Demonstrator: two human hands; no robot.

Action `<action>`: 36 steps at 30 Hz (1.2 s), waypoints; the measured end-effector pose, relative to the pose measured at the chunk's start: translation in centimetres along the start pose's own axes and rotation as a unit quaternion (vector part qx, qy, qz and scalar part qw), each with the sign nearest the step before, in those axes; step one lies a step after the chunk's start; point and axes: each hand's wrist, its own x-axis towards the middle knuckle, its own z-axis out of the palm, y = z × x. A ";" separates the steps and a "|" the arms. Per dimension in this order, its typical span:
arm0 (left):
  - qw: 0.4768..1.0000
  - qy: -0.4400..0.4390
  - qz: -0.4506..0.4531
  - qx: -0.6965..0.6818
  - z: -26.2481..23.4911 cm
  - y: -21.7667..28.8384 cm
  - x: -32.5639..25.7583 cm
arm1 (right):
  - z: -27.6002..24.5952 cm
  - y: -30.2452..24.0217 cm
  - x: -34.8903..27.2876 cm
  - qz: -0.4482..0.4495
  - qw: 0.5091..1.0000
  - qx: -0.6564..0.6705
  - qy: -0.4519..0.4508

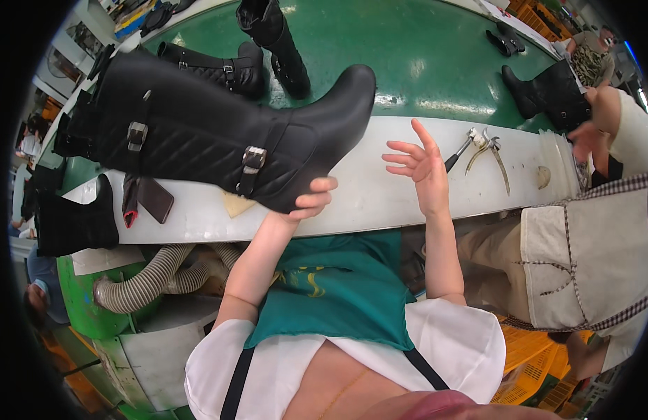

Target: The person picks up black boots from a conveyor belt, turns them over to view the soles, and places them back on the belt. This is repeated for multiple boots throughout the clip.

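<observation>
Black quilted leather covers the tall boot [219, 133], which is held lying sideways in the air above the white worktop [380, 196], toe pointing right, two metal buckles on its shaft. The left hand [306, 203] supports it from beneath near the heel, fingers curled up against the sole. The right hand [418, 164] hovers just right of the toe, apart from it, fingers spread wide and holding nothing. Pliers [488, 150] lie on the worktop further right. More black boots [250, 59] stand on the green belt [408, 49] behind. A co-worker in a pale apron [583, 259] stands at the right.

With only one hand under the heel end, the long shaft could tip and pull the boot loose. The left palm is hidden by the boot, so how firm the grip is cannot be told; the shaft's top merges with dark shapes at the left rim.
</observation>
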 end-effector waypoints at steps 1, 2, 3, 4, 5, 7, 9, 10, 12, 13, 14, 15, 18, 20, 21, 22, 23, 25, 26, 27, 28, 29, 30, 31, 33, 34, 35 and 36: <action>1.000 -0.007 -0.024 0.007 0.3 0.2 0.0 | -0.2 0.3 0.0 -0.002 1.000 0.003 0.001; 1.000 -0.011 -0.026 0.012 0.4 0.3 0.0 | -0.2 0.4 0.1 -0.002 1.000 0.005 -0.009; 0.999 -0.014 -0.029 0.016 0.2 0.3 -0.2 | -0.3 0.5 0.2 -0.001 1.000 0.006 -0.020; 0.999 -0.018 -0.032 0.020 0.1 0.3 -0.3 | -0.3 0.6 0.2 0.000 1.000 0.008 -0.029; 0.999 -0.004 -0.013 0.030 0.0 0.4 -0.4 | -0.3 0.7 0.3 -0.006 0.999 -0.007 -0.038; 0.998 0.023 0.022 0.049 -0.1 0.6 -0.5 | 0.2 1.0 0.3 -0.018 0.998 -0.036 -0.051; 0.988 0.106 0.074 0.083 -0.4 1.2 -0.7 | 0.3 0.9 0.6 -0.022 0.996 -0.021 -0.080; 0.974 0.165 0.111 0.110 -0.5 1.3 -0.8 | 0.6 0.9 0.8 -0.023 0.996 -0.029 -0.085; 0.926 0.258 0.160 0.223 -1.9 0.8 -0.4 | 0.5 1.2 0.2 -0.048 0.993 -0.056 -0.096; 0.882 0.327 0.154 0.304 -2.4 0.7 0.2 | 0.8 1.1 0.1 -0.075 0.989 -0.077 -0.100; 0.827 0.387 0.145 0.380 -2.3 0.4 1.6 | 0.9 1.0 -0.1 -0.102 0.984 -0.102 -0.102; 0.761 0.441 0.138 0.455 -1.9 -0.2 2.7 | 1.1 1.3 -0.7 -0.085 0.984 -0.124 -0.095; 0.592 0.503 0.138 0.614 -1.4 -1.7 4.4 | 0.9 3.9 -1.0 0.047 0.998 -0.034 0.021; 0.528 0.517 0.112 0.664 -1.9 -1.5 3.2 | -0.4 4.0 -0.1 0.125 0.978 0.147 0.079; 0.538 0.511 0.078 0.666 -1.6 -1.6 3.4 | -1.3 3.9 0.4 0.166 0.951 0.237 0.109; 0.547 0.504 0.043 0.667 -0.9 -1.5 4.0 | -2.1 4.3 0.8 0.159 0.957 0.213 0.115; 0.555 0.495 0.008 0.669 -0.3 -1.5 4.3 | -2.6 4.1 0.8 0.160 0.959 0.201 0.120; 0.519 0.490 0.006 0.700 -0.5 -1.5 5.0 | -5.2 3.2 2.1 0.159 0.964 0.179 0.117; 0.501 0.474 -0.002 0.724 -0.6 -1.2 4.5 | -5.9 2.7 2.8 0.137 0.969 0.154 0.135; 0.483 0.459 -0.011 0.746 -0.6 -1.1 3.9 | -6.5 2.1 3.6 0.117 0.973 0.129 0.154; 0.465 0.475 0.008 0.747 -0.6 -1.2 3.5 | -7.1 1.4 4.5 0.098 0.975 0.103 0.171; 0.467 0.478 0.021 0.744 -0.7 -1.1 2.8 | -7.8 0.6 5.9 0.084 0.978 0.075 0.174; 0.472 0.478 0.032 0.740 -1.0 -0.6 1.8 | -9.2 0.6 7.5 0.066 0.980 0.038 0.185; 0.480 0.471 0.042 0.739 -1.4 -0.3 1.4 | -10.6 0.4 9.1 0.037 0.979 -0.008 0.203; 0.481 0.478 0.047 0.733 -1.5 -0.2 1.1 | -12.3 0.5 12.6 -0.017 0.963 -0.104 0.247; 0.482 0.483 0.049 0.729 -1.5 -0.2 0.9 | -13.0 1.1 14.3 -0.022 0.960 -0.137 0.242; 0.482 0.479 0.036 0.733 -1.9 0.0 1.5 | -17.9 4.3 16.8 -0.102 0.930 -0.259 0.239; 0.475 0.486 0.030 0.733 -2.0 0.2 1.4 | -19.0 5.7 18.3 -0.097 0.904 -0.338 0.244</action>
